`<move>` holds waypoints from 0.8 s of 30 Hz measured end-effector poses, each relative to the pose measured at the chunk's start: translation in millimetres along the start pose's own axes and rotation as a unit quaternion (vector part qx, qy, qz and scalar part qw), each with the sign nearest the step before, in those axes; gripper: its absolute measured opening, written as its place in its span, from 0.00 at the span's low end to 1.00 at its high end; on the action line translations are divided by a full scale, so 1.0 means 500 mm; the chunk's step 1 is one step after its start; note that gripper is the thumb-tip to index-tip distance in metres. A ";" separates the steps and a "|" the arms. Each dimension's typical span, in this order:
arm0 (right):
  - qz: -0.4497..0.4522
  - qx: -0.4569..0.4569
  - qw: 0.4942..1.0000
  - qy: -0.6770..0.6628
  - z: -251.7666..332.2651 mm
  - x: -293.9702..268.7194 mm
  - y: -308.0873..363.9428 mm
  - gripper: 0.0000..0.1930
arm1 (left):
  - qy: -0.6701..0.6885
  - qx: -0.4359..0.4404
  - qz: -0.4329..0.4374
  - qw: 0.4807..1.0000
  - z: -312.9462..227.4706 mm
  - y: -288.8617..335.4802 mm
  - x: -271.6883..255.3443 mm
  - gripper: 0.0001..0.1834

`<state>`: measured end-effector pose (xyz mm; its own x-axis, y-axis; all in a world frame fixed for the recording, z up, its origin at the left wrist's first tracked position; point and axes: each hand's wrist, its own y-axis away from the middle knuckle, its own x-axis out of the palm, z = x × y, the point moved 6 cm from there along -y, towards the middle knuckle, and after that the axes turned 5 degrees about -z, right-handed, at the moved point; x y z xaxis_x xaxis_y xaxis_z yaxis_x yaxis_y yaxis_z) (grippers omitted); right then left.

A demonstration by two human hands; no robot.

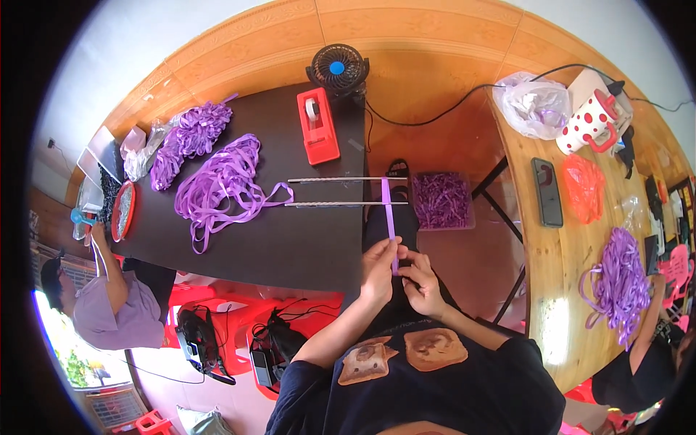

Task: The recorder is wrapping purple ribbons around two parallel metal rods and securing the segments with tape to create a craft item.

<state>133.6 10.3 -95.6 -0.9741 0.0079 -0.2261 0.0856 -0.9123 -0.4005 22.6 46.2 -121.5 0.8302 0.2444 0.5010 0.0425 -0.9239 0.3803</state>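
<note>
Two thin metal rods reach out past the dark table's edge, side by side. A purple ribbon is looped over their free ends and runs down toward me. My left hand pinches this ribbon below the rods. Close beside it, my right hand has its fingers curled at the ribbon's lower end, thumb and fingertips together. On the table, a loose heap of purple ribbon lies left of the rods, one strand trailing to their far left ends.
On the dark table are a red tape dispenser, a black fan and another ribbon bundle. A tub of purple pieces sits on the floor. The wooden table holds a phone and ribbon. People sit at both sides.
</note>
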 end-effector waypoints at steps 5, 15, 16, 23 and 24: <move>0.002 0.001 1.000 -0.022 0.004 0.002 -0.001 0.19 | -0.058 0.020 0.021 0.998 0.010 0.032 -0.037 0.11; -0.107 -0.101 0.980 0.130 0.041 -0.026 -0.053 0.21 | -0.103 0.066 0.007 0.992 -0.017 0.039 -0.060 0.09; -0.123 -0.151 0.961 0.194 0.062 -0.035 -0.077 0.19 | -0.122 0.075 0.011 0.990 -0.021 0.045 -0.057 0.09; -0.014 -0.456 0.824 0.335 0.096 0.015 -0.132 0.13 | -0.057 0.006 0.024 0.998 0.003 0.060 -0.072 0.08; -0.010 -0.467 0.815 0.342 0.102 0.018 -0.126 0.12 | -0.056 0.007 0.022 0.998 0.001 0.065 -0.073 0.08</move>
<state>109.0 46.8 -27.1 -0.6599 0.5365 -0.5260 0.5048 -0.2019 -0.8393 -6.1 7.2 -128.1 0.8881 0.1696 0.4272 0.0110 -0.9370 0.3491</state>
